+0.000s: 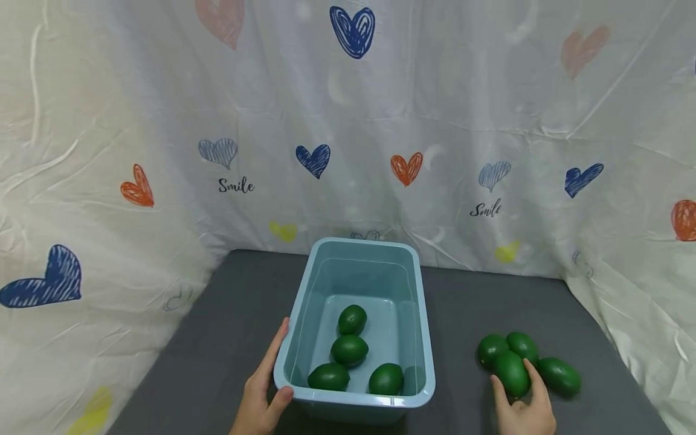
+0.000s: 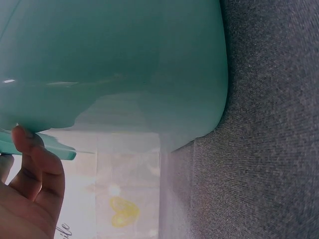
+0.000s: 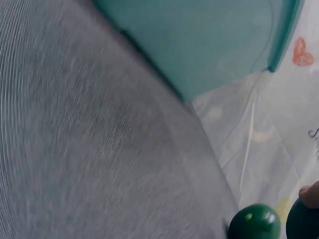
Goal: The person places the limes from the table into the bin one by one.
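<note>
With the left hand (image 1: 261, 399) clasping the tub (image 1: 426, 338) rim at seven o'clock and the right hand (image 1: 524, 411) wrapped around one lime (image 1: 511, 373) at four o'clock, I'd worry lifting it nudges neighbouring limes rolling tableward.

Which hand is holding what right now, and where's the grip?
Left hand grips the blue bin at its near-left rim corner. Right hand grips one green fruit on the mat, fingers round its near end.

Bright, even light — right wrist view motion-blurred, edges warped.
</note>
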A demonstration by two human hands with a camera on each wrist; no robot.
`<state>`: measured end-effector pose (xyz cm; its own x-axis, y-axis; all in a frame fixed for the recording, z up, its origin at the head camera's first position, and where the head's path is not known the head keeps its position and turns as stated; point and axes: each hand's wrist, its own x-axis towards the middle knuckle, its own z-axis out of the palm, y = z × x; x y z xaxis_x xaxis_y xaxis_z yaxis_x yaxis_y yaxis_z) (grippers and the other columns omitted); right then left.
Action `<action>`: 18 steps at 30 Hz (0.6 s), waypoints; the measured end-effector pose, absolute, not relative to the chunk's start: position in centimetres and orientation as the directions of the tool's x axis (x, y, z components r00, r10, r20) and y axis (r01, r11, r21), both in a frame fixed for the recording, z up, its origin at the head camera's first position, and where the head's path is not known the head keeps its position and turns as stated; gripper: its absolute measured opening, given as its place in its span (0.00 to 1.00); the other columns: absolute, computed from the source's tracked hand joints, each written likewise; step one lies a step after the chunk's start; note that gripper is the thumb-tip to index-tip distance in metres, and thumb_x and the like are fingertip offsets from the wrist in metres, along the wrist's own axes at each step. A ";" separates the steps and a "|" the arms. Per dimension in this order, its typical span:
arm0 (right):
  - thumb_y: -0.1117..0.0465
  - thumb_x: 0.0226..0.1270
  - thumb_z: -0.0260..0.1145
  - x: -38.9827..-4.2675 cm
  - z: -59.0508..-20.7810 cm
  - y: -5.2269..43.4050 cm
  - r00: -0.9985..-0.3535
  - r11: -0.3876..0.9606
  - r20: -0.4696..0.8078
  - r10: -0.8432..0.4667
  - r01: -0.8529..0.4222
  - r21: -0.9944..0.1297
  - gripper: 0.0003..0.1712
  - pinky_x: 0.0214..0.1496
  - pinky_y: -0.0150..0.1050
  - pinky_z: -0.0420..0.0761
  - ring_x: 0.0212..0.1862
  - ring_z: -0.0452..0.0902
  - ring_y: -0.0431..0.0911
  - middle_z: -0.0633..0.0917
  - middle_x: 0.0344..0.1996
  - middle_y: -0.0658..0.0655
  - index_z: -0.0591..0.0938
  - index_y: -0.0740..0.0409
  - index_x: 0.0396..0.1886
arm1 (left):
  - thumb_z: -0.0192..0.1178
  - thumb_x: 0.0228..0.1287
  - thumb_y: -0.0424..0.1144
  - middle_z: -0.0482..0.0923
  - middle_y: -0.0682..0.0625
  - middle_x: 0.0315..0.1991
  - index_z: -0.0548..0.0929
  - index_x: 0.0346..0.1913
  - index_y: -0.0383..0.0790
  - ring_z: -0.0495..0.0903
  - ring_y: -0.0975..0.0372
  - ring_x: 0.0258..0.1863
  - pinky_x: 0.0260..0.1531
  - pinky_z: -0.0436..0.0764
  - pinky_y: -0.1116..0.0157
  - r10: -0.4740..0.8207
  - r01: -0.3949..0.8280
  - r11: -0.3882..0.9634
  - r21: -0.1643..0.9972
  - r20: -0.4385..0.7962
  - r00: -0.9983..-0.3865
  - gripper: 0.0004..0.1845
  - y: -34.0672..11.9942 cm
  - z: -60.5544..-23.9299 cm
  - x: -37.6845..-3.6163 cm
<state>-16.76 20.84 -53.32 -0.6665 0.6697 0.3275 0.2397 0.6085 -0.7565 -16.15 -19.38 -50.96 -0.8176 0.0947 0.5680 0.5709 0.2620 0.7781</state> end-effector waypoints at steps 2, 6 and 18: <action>0.60 0.61 0.81 -16.6 -53.1 20.4 -0.664 0.607 0.328 0.672 0.240 -0.757 0.38 0.15 0.40 0.60 0.10 0.57 0.47 0.83 0.52 0.75 0.79 0.65 0.70 | 0.59 0.73 0.31 0.53 0.40 0.85 0.54 0.86 0.42 0.57 0.70 0.81 0.70 0.61 0.79 0.093 0.574 0.266 0.774 0.572 -0.815 0.42 -19.5 -51.0 -16.1; 0.58 0.62 0.81 -16.2 -52.2 19.8 -0.675 0.611 0.314 0.667 0.255 -0.750 0.39 0.15 0.40 0.60 0.09 0.57 0.46 0.80 0.30 0.65 0.78 0.62 0.72 | 0.58 0.73 0.30 0.53 0.42 0.86 0.54 0.86 0.44 0.56 0.71 0.81 0.70 0.60 0.80 0.093 0.551 0.281 0.786 0.549 -0.830 0.43 -19.5 -51.0 -16.1; 0.59 0.62 0.82 -15.7 -50.3 17.8 -0.694 0.602 0.333 0.638 0.179 -0.778 0.39 0.12 0.36 0.61 0.05 0.57 0.39 0.71 0.11 0.52 0.79 0.57 0.72 | 0.58 0.72 0.30 0.54 0.42 0.85 0.55 0.86 0.42 0.56 0.71 0.81 0.70 0.60 0.79 0.088 0.570 0.283 0.772 0.570 -0.817 0.43 -19.5 -51.2 -16.1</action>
<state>-15.74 17.79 -50.29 -0.6944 0.6377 0.3333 0.1789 0.6017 -0.7785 -16.12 -19.45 -51.18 -0.8166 0.0882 0.5704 0.5696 0.2829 0.7717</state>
